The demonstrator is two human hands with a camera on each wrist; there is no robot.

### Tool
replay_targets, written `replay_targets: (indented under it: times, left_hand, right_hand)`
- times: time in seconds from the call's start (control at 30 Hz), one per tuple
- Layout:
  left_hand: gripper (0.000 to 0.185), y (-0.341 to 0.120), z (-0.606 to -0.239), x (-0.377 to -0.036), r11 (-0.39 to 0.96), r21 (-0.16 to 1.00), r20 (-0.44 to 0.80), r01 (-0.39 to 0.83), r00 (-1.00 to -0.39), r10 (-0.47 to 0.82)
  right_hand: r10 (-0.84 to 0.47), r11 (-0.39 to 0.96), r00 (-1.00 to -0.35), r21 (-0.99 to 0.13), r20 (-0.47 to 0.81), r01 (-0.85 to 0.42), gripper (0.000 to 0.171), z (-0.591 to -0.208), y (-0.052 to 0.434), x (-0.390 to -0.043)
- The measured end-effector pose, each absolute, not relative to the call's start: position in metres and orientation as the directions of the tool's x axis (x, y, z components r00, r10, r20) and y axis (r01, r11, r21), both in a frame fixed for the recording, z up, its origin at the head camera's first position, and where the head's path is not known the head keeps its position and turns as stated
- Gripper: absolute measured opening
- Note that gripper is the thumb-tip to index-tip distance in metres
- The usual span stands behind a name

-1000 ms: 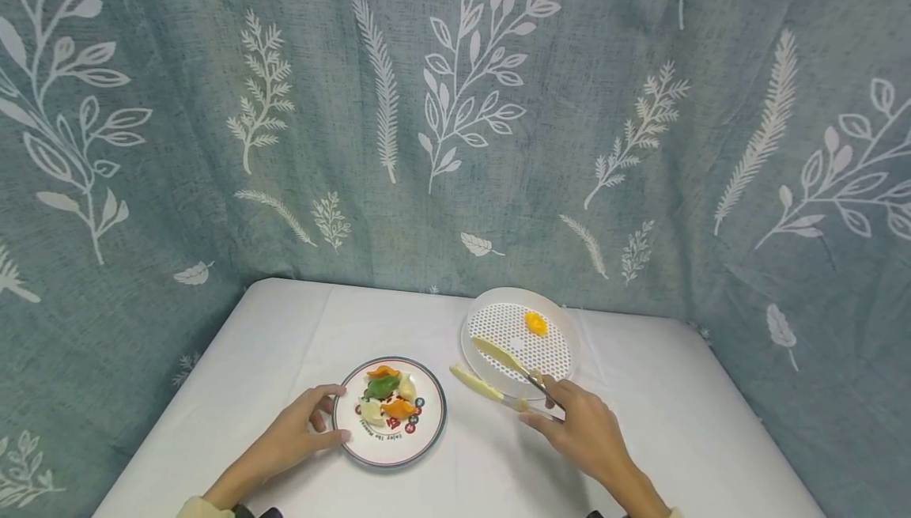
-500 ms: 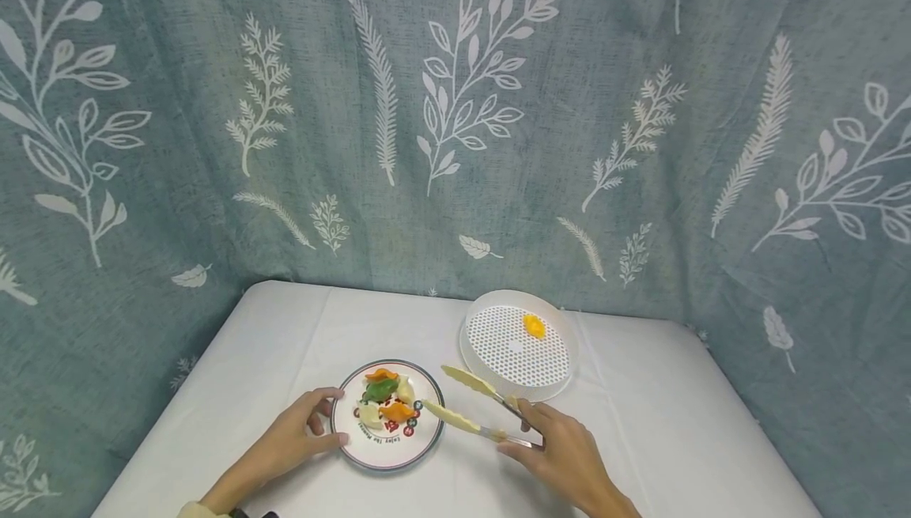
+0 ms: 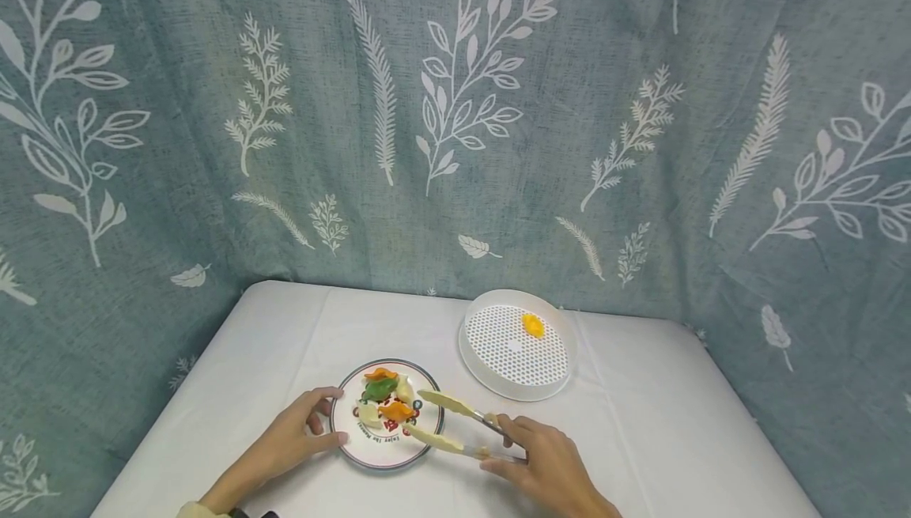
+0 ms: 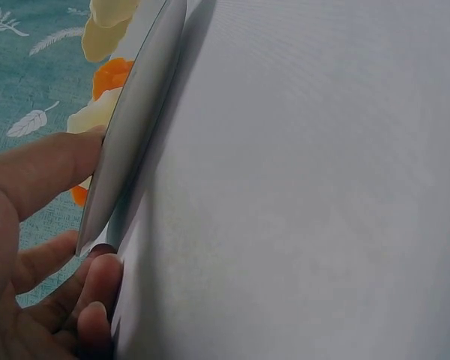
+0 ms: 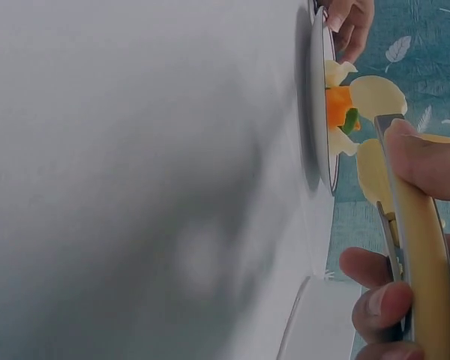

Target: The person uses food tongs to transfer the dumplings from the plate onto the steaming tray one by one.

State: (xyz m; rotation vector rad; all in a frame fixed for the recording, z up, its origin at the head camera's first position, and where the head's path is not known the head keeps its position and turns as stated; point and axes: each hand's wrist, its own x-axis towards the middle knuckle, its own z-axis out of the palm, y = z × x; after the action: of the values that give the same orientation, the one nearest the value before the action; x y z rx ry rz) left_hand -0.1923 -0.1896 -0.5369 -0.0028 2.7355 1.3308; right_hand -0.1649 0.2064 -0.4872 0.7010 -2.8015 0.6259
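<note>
Grip status: right hand (image 3: 544,463) is curled round the handle end of the tongs (image 3: 444,421), whose two yellow tips stand apart over the near-right rim of the plate (image 3: 345,437). Left hand (image 3: 295,435) holds that plate at its left edge, thumb on top of the rim and fingers under it, as the left wrist view confirms.

Dumplings (image 3: 386,401), in orange, green and pale colours, lie piled in the middle of the plate, just left of the tong tips. One orange dumpling (image 3: 532,325) sits alone in the perforated tray (image 3: 478,368), right of and beyond the plate.

Assessment: a clean pick calls for setting the tips either side of a single dumpling, the orange one nearest them being the easiest, and closing gently, since the pieces touch and a neighbour may drag along. Steadying the plate helps against sliding on the cloth.

Clearances: open table (image 3: 640,439) lies between plate and tray, so a lifted piece has free passage. Plate sits near the front table edge; the curtain (image 3: 455,107) hangs close behind the tray.
</note>
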Motion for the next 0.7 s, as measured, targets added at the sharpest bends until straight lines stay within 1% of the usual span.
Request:
replay_targets:
  times: [0.43, 0.7]
  left_hand:
    - [0.080, -0.190, -0.540, -0.193, 0.612, 0.789, -0.093, -0.049, -0.995, 0.040]
    - [0.079, -0.190, -0.540, -0.194, 0.609, 0.792, -0.086, -0.044, -0.995, 0.041]
  right_hand:
    - [-0.462, 0.780, -0.844, -0.327, 0.275, -0.533, 0.062, -0.492, 0.196, -0.168]
    - [-0.451, 0.800, -0.864, -0.327, 0.224, -0.502, 0.062, -0.496, 0.188, -0.173]
